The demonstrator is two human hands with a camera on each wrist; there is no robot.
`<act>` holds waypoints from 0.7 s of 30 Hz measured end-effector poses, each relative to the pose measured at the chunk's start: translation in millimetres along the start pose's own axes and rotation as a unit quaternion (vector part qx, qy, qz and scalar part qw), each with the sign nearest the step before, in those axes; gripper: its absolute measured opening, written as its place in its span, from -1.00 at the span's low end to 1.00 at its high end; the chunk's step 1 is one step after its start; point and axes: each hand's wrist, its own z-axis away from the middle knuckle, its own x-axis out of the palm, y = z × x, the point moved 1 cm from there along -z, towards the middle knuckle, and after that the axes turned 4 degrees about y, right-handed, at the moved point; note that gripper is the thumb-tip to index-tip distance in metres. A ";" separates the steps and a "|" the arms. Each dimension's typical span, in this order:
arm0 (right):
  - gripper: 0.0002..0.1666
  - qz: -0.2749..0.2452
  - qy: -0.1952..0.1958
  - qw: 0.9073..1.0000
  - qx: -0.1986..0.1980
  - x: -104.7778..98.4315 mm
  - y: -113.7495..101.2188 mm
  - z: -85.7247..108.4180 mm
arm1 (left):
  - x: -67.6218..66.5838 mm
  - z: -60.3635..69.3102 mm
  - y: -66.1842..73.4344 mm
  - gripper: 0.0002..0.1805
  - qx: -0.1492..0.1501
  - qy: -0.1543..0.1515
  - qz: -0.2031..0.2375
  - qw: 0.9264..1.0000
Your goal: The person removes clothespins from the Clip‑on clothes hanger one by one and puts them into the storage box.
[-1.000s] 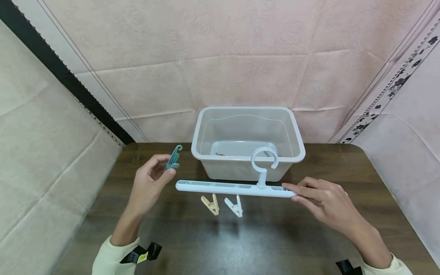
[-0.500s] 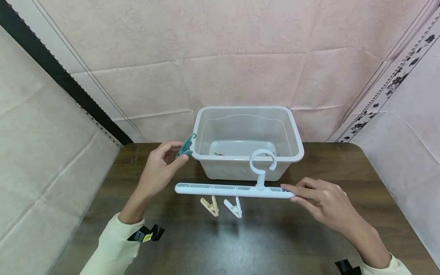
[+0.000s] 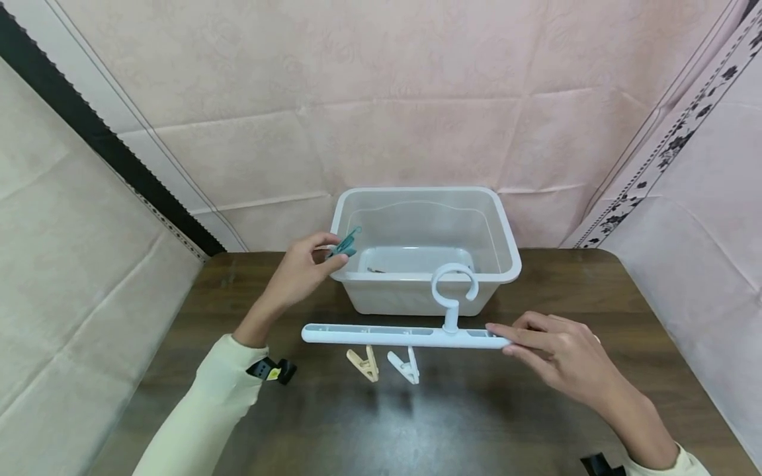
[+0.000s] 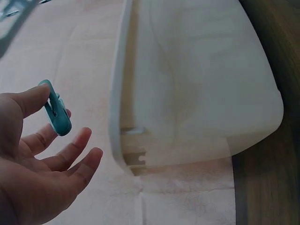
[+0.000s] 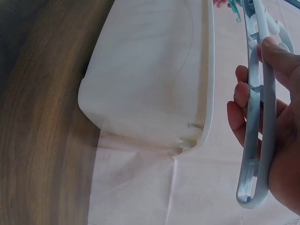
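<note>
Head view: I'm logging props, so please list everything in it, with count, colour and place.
Teal clip: 1, teal, pinched in the left hand.
Hanger: 1, pale blue, hook upward, its end held by the right hand.
Beige clip: 1, beige, just under the hanger's bar.
Pale clip: 1, bluish white, beside the beige one.
Tub: 1, translucent grey, on the table, behind the hanger.
Table: 1, brown, under everything.
Cloth: sheet count unclear, pale and patterned, behind and beside the table.
Wrist devices: 2, black, one at each cuff.
Sleeves: 2, pale green, one per arm.
Hands: 2, left on teal clip, right on hanger.
</note>
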 end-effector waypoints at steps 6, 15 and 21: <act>-0.52 0.003 -0.002 1.000 0.005 -1.6 -1.0 1.3 | 9.6 -14.2 -4.4 -0.72 0.017 -0.018 -0.047 0.999; -0.55 -0.001 0.006 1.000 0.006 -2.2 -1.9 0.5 | 12.5 -23.0 -7.0 -0.67 0.011 -0.028 -0.063 0.998; -0.51 0.001 -0.001 1.000 0.006 -1.8 -0.3 1.0 | 14.0 -22.8 -7.8 -0.64 0.015 -0.027 -0.040 0.999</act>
